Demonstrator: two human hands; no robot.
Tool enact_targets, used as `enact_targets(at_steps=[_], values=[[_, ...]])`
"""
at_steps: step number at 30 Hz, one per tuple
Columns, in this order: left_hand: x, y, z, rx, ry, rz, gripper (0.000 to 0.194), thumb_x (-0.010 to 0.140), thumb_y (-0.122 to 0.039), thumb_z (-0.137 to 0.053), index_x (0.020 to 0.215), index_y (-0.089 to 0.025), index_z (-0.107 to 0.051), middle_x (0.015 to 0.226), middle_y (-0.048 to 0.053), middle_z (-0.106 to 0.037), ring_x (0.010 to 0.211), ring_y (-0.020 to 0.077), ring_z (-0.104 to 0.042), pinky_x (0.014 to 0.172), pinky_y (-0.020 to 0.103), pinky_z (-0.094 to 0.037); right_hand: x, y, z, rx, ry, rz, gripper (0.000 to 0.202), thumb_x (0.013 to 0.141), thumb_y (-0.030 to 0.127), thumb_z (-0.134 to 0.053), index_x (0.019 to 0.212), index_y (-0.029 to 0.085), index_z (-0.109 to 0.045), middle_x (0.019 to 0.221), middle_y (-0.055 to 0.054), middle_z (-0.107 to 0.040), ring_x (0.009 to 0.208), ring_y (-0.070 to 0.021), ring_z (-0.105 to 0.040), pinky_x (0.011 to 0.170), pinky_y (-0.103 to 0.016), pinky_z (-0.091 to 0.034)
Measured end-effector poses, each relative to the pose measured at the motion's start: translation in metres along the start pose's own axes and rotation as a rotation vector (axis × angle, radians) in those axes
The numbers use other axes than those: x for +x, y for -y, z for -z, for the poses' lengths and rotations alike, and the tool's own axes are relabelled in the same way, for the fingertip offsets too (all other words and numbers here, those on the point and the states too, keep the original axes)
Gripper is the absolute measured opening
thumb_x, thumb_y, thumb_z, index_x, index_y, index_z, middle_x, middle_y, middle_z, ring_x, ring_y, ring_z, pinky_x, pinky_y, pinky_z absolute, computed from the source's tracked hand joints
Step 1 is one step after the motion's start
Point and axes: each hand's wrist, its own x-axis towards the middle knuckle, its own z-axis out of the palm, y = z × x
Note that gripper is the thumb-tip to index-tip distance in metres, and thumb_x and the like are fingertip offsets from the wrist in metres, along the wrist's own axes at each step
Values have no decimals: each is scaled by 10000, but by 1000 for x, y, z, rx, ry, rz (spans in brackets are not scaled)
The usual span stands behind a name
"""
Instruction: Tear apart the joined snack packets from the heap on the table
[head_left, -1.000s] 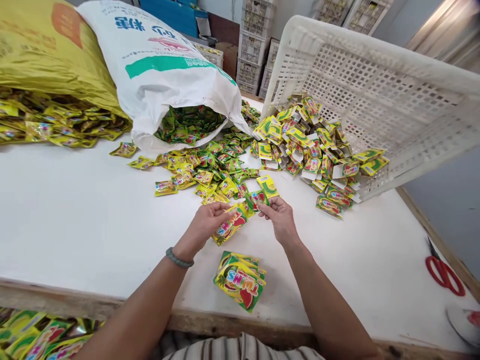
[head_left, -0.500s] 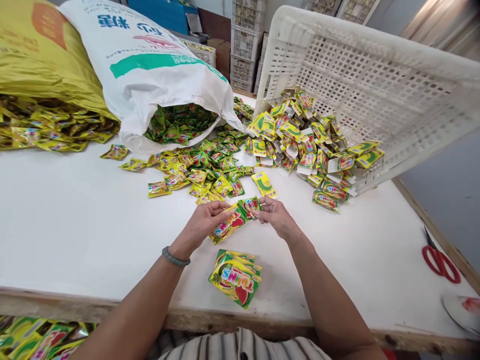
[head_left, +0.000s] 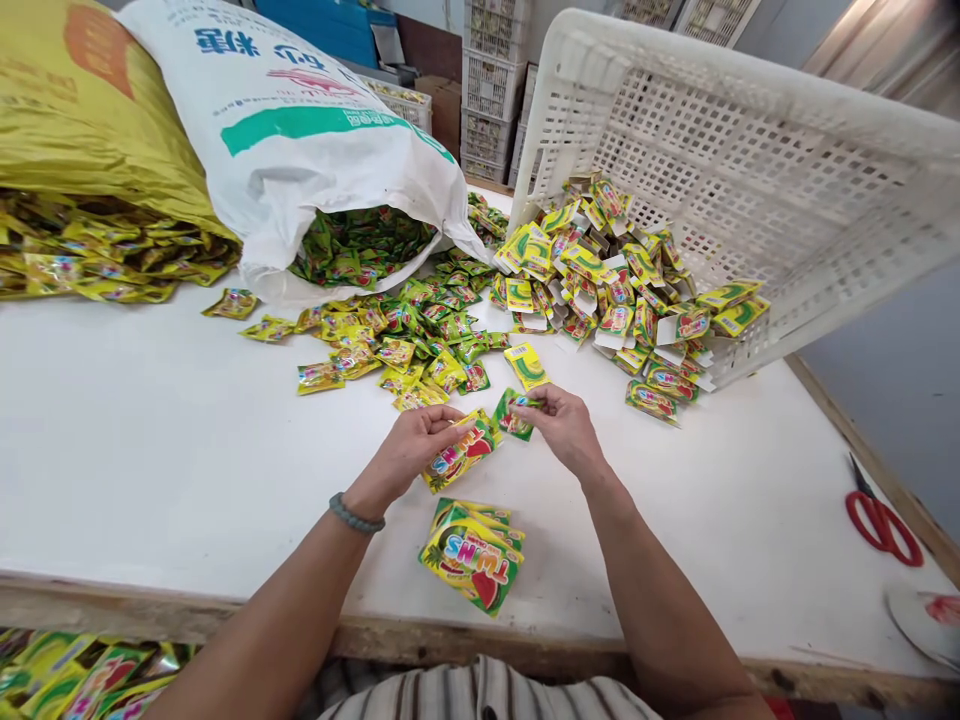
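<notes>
Between the thumb and fingers of my left hand (head_left: 426,440) is a small yellow-and-green TWINS candy box (head_left: 459,458), tilted over the table. My right hand (head_left: 561,425) pinches a green candy sachet (head_left: 514,414) just to the right of the box's end; a narrow gap seems to part the two. Nearer my body lies a stack of flat TWINS boxes (head_left: 476,560). Beyond my right fingers a single yellow box (head_left: 527,366) rests on the white table. Loose yellow and green sachets (head_left: 420,350) are heaped past my left hand.
A white sack (head_left: 315,170) spills green sachets; a yellow sack (head_left: 90,120) with yellow sachets lies left. At right, a tipped white crate (head_left: 720,150) pours out a pile of small boxes (head_left: 600,265). Red-handled scissors (head_left: 881,525) lie near the right edge.
My right hand has drawn the green sachet slightly right, away from the box's end. The box in my left hand has shifted only a little.
</notes>
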Motion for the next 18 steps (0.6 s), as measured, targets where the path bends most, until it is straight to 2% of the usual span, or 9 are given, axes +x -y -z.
enact_targets(at_steps=[3,8,13,15,18], values=[[1,1,0,-60,3,41,442,573,-462,-850,834,-158,-665,727,49,-747,576,159,-658,510,233,-488,1,0,-3,122,-64,-61,377,572,463,-803,720,198,-579,644,28,-574,574,-117,-491,538,-258,-416],[1,-3,0,-84,4,67,445,527,-460,-866,809,-164,-688,704,41,-741,563,163,-654,524,249,-513,-3,0,-15,124,-34,-113,413,528,490,-812,667,206,-546,570,47,-533,535,-115,-487,506,-260,-449],[-3,-5,-3,74,-9,-10,415,587,-490,-824,802,-156,-704,575,11,-673,456,127,-561,394,206,-379,-7,5,-19,89,14,-119,407,530,498,-814,630,208,-547,541,45,-543,513,-116,-494,480,-259,-459],[-4,-6,-4,121,-17,-47,408,603,-477,-818,834,-161,-704,591,4,-678,478,124,-563,397,196,-361,-8,6,-22,69,-38,-148,418,523,512,-813,614,209,-539,535,41,-548,506,-122,-502,472,-267,-470],[-4,-6,-5,68,24,-38,427,587,-466,-830,861,-166,-701,712,33,-733,581,157,-629,468,212,-438,-10,2,-29,68,-137,-143,419,542,531,-798,624,211,-540,533,39,-542,495,-128,-501,469,-276,-464]])
